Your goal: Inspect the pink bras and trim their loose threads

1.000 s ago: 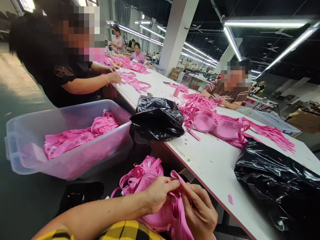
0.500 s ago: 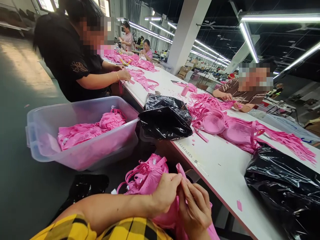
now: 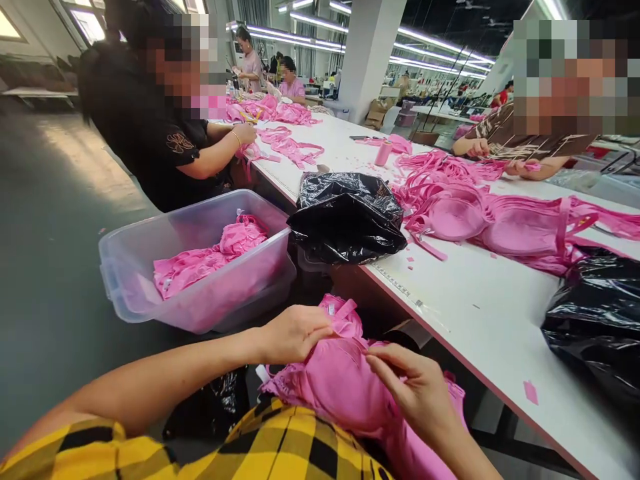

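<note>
A pink padded bra (image 3: 340,380) lies across my lap with its smooth cup facing up and lace along its left edge. My left hand (image 3: 297,332) grips the top of the cup from the left, its fingers bent over the cloth and its fingertips partly hidden. From the right, my right hand (image 3: 415,383) pinches the bra's upper edge between thumb and forefinger. More pink cloth hangs down below my right wrist, and a pink strap loops up just beyond my left fingertips.
A clear plastic tub (image 3: 200,320) of pink bras stands at left. Black plastic bags (image 3: 350,230) and stacked pink bras (image 3: 525,227) lie on the white table (image 3: 480,340), whose edge runs beside my right arm. Co-workers handle pink pieces at left and far right.
My hands were close together, fingers meeting on a raised pink edge. Now they are apart, left hand further left, right hand lower right, and the cup shows between them. The view has turned.
</note>
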The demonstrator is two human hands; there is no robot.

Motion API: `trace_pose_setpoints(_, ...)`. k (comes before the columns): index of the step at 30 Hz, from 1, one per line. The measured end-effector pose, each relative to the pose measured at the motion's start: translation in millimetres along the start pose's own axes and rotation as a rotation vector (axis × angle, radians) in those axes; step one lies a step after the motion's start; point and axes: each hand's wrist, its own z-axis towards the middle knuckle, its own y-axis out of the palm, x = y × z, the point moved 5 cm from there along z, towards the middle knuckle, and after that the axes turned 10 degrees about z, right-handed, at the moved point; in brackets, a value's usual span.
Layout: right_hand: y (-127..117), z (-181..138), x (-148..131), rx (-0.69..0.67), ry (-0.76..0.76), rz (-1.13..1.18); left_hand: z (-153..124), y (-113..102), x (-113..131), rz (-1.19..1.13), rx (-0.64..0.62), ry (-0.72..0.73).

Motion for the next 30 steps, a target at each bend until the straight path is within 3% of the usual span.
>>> trace_pose_setpoints(5,42.9,4.1,5.2,-0.230,-0.036,-0.268,-33.9,8.7,-9.3,0.496,-0.156,0.153)
trace_pose_setpoints(9,66.7,17.7,6.2,-0.338,0.131,-0.317,-49.6,7.4,-10.2,0.687,-0.186,0.245)
trace_pose_setpoints(13,81.1,26.1,10.5,-0.319,0.305,-0.337,-52.1,9.2,-4.6,0.778,-0.113,0.341)
trace_pose_setpoints(19,94.3,18.2,25.4,-0.235,0.406,-0.222,-51.3,12.0,-2.2,0.775,-0.010,0.383)
trace_pose_setpoints(23,90.4,13.1,28.8,-0.144,0.426,-0.001,-51.5,11.7,-3.4,0.772,0.020,0.377)
trace_pose_setpoints(30,79.8,7.4,22.7,-0.105,0.522,0.360,-49.9,18.5,7.2,0.802,0.060,0.443)
